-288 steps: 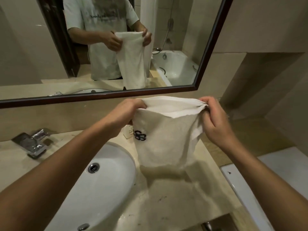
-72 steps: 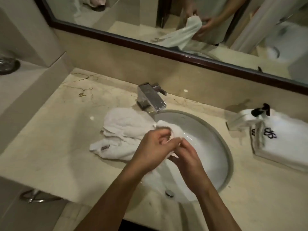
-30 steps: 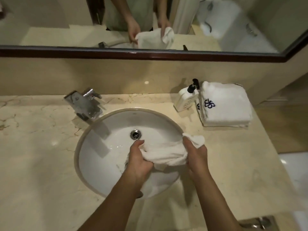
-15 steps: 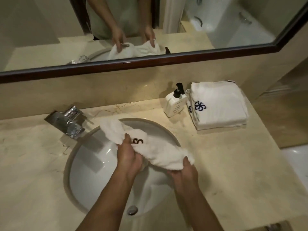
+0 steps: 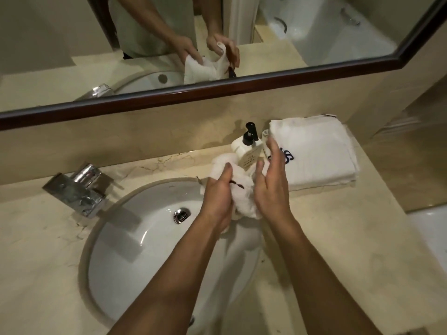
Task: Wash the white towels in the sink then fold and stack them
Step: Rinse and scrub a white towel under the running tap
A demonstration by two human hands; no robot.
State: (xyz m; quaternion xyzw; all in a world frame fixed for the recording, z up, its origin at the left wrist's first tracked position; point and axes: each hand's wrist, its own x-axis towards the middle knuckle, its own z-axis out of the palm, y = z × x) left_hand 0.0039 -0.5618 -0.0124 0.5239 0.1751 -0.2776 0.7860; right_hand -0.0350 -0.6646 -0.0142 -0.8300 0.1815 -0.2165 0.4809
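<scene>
Chrome faucet (image 5: 79, 189) sits at the far left of the marble surface (image 5: 36, 250), beside the white sink (image 5: 135, 250). My left hand (image 5: 217, 201) grips the bunched white towel (image 5: 244, 194), held above the sink's right rim. My right hand (image 5: 272, 187) lies against the towel's other side, fingers straight, not clenched. Behind them stands a soap dispenser (image 5: 246, 148). Folded towels (image 5: 319, 153) are stacked at the right
</scene>
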